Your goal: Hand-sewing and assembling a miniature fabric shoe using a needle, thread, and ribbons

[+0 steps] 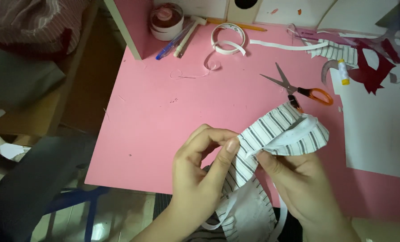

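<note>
Both of my hands hold a piece of white fabric with dark stripes (pixel 276 130) over the near edge of a pink table (pixel 173 116). My left hand (pixel 200 175) pinches the cloth at its left fold between thumb and fingers. From below, my right hand (pixel 298 179) grips the cloth, its thumb on a white binding strip along the fold. More of the striped fabric and a white strip hang down between my wrists toward my lap.
Orange-handled scissors (pixel 298 89) lie just beyond the cloth. A roll of white tape (pixel 227 39), pens (pixel 175 42), a tape reel (pixel 165 20), a thread spool (pixel 343 71), dark red scraps (pixel 372 71) and white paper (pixel 379 130) sit further back and right.
</note>
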